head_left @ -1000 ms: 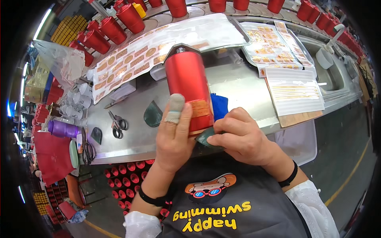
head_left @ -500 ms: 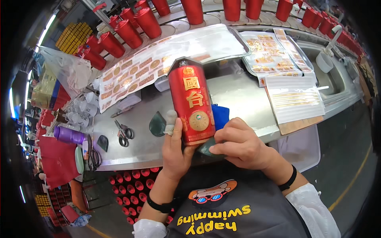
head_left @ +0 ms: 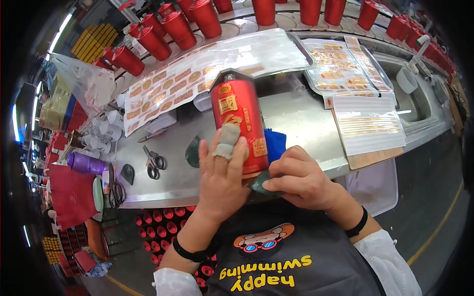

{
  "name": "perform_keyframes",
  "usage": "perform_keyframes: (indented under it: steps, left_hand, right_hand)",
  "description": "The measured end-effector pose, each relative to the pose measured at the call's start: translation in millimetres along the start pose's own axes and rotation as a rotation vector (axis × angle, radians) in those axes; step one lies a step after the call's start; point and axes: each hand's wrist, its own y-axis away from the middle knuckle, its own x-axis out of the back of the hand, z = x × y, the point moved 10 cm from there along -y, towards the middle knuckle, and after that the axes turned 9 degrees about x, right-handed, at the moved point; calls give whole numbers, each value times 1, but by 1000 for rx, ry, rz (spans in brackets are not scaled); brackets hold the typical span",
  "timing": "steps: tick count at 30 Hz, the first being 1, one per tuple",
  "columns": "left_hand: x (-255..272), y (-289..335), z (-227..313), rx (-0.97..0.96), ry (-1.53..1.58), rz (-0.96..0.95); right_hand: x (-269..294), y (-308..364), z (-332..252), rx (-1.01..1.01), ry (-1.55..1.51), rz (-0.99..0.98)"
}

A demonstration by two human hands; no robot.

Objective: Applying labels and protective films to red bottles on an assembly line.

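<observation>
Glossy red bottle (head_left: pixel 239 126); brushed metal worktop (head_left: pixel 301 128).

one held red bottle (head_left: pixel 239 126), two scissors (head_left: pixel 154 162), three label sheets (head_left: pixel 207 74)

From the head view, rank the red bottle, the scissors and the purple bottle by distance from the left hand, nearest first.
1. Red bottle: held under the left hand, fingers on its front.
2. Scissors: on the steel counter, to that hand's left.
3. Purple bottle: lying at the counter's far left end.
</observation>
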Motion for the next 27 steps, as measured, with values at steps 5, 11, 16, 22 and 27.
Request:
perform_keyframes:
  steps: [5,11,16,22,27]
  left_hand:
    - [2,-7,2,-40,108,66]
    - [0,-4,2,-2,-14,-28]
    - [0,-4,3,-65,70,51]
    - [-10,7,-5,36,-14,-63]
    - [2,2,-12,63,253,89]
  right_hand:
    - [4,0,1,17,-17,34]
    - [2,2,2,12,-40,16]
    - [4,4,3,20,-47,50]
    - [1,7,7,6,-63,24]
    - [2,8,8,1,-71,46]
